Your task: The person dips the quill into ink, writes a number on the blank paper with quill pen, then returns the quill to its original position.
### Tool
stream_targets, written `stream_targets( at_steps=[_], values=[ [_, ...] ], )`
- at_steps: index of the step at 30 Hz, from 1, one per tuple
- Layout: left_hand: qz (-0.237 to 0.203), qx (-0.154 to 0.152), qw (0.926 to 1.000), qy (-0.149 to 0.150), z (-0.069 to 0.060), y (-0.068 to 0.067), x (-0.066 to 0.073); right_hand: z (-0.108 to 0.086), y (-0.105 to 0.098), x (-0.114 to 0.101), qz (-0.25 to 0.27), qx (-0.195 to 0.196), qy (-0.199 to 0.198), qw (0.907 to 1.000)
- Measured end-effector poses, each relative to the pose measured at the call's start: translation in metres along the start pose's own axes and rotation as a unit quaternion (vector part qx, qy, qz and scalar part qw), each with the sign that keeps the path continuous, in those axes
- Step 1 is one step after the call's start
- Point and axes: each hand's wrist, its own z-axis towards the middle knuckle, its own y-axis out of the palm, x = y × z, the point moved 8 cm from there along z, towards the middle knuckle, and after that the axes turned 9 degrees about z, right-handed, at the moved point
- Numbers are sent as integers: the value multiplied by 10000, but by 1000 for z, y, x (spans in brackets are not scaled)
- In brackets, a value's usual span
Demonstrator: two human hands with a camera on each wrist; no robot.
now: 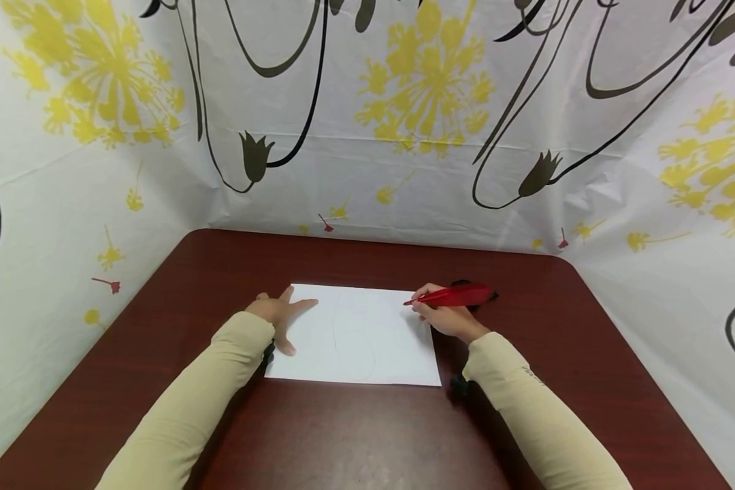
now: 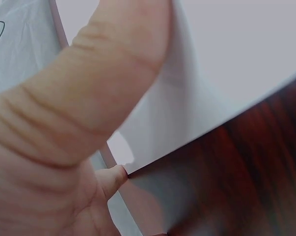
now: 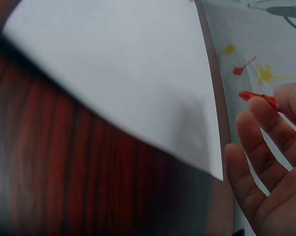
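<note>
A white sheet of paper (image 1: pixel 380 340) lies on the dark red table, with faint curved lines on it. My left hand (image 1: pixel 278 314) rests on its left edge, fingers spread; in the left wrist view the thumb (image 2: pixel 123 64) looms close over the paper (image 2: pixel 236 44). My right hand (image 1: pixel 444 316), at the sheet's upper right, pinches a red pen (image 1: pixel 462 295) with a broad, feather-like body. Its thin tip points left above the paper. In the right wrist view the red tip (image 3: pixel 258 96) shows between thumb and fingers, raised off the sheet (image 3: pixel 128 64).
The brown-red table (image 1: pixel 355 435) has rounded far corners. A white curtain (image 1: pixel 318 136) with yellow flowers and dark stems hangs behind it and along both sides. Dark devices (image 1: pixel 459 386) sit under the wrists.
</note>
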Motion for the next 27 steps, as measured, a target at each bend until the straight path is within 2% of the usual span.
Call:
stream_targets(
  at_steps=[4, 10, 15, 19, 23, 27],
  values=[
    [8, -54, 10000, 44, 1, -1, 1, -5, -17, 0, -203, 277, -299, 9990],
    [24, 42, 10000, 21, -1, -1, 1, -13, -38, 1, -102, 636, -833, 9944],
    [2, -34, 10000, 50, -3, 3, -2, -17, -51, 8, -92, 813, -1009, 9915],
    [-26, -125, 9999, 58, -5, 5, -5, -20, -61, 12, -314, 961, -1139, 9883],
    [-126, -113, 9998, 122, -3, 5, -4, -29, -75, 14, -669, 1265, -1390, 9799],
    [-132, -136, 9997, 145, 0, 4, -2, -40, -89, 12, -1167, 1535, -1699, 9664]
  ],
)
